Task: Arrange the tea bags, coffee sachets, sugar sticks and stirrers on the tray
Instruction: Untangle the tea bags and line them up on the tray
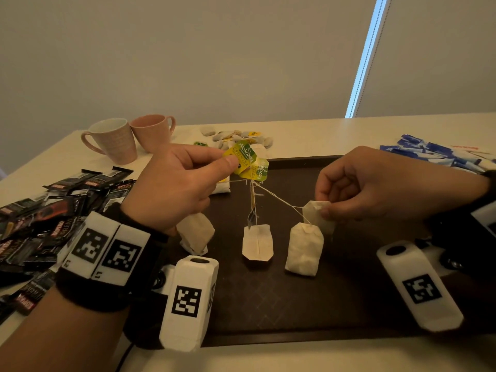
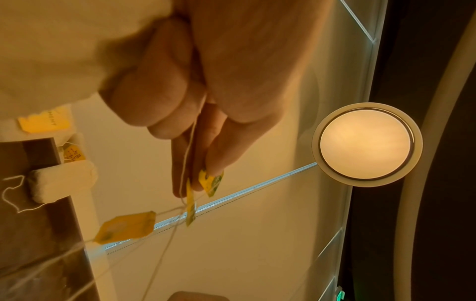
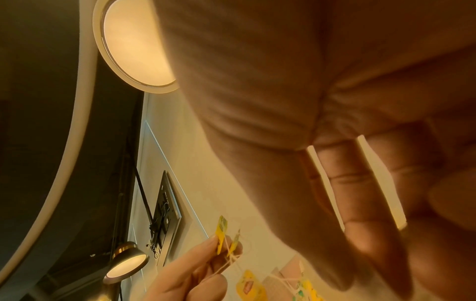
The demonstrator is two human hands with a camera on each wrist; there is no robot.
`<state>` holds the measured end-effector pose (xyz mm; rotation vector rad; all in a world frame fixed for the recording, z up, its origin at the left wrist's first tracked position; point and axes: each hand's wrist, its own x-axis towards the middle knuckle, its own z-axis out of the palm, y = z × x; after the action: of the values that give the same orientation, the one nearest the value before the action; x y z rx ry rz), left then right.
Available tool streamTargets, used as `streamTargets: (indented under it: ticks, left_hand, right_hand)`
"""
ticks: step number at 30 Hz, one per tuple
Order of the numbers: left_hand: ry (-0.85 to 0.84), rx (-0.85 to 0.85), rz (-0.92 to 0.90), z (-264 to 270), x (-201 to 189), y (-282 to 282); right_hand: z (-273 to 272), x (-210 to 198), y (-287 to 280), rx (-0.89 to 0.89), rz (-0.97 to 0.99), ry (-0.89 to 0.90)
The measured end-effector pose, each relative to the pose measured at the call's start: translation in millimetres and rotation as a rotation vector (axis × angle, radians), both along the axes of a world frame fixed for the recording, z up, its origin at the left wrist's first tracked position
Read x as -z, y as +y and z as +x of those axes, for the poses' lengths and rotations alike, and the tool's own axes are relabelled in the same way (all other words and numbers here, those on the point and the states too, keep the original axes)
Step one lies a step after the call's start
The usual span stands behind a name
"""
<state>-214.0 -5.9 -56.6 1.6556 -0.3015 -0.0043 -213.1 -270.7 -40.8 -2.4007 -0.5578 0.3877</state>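
My left hand (image 1: 188,178) pinches yellow green-tea tags (image 1: 243,159) above the far left of the dark tray (image 1: 268,304); tangled strings (image 1: 271,194) run down from them. Two tea bags (image 1: 257,242) (image 1: 304,249) dangle over the tray's middle, and a third (image 1: 194,233) shows just below my left hand. My right hand (image 1: 375,183) pinches another tea bag (image 1: 316,210) by its top, over the tray's right half. The left wrist view shows the tags (image 2: 210,183) between thumb and finger. In the right wrist view my palm (image 3: 309,101) hides what it holds.
Black coffee sachets (image 1: 53,210) are heaped left of the tray. Two pink mugs (image 1: 112,140) (image 1: 154,131) stand at the back left. A pile of loose tea bags (image 1: 236,138) lies behind the tray, and blue sugar sticks (image 1: 434,154) lie at the back right.
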Motion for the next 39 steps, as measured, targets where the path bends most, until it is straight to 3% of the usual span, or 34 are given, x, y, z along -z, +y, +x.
streamTargets:
  ticks: [6,12,21,28,39]
  left_hand:
    - [0.005,0.005,0.006,-0.9,-1.1,-0.5]
    - [-0.002,0.004,0.026,-1.2,-0.7,-1.2]
    - [0.006,0.004,0.036,-0.7,-0.4,-0.4]
    - [0.002,0.004,0.019,-0.6,0.0,-1.0]
    - [-0.005,0.014,0.046,-0.5,0.6,-1.5]
  right_hand:
    - [7.5,7.5,2.3,0.033,-0.110,0.027]
    - [6.9,9.4,3.6,0.093,-0.149,-0.091]
    - [-9.2,-4.5,11.4,-0.087,-0.157,-0.014]
    - [-7.0,-2.7,9.1,-0.052,-0.122,-0.089]
    - [-8.1,3.0,20.6,-0.054,-0.276,-0.058]
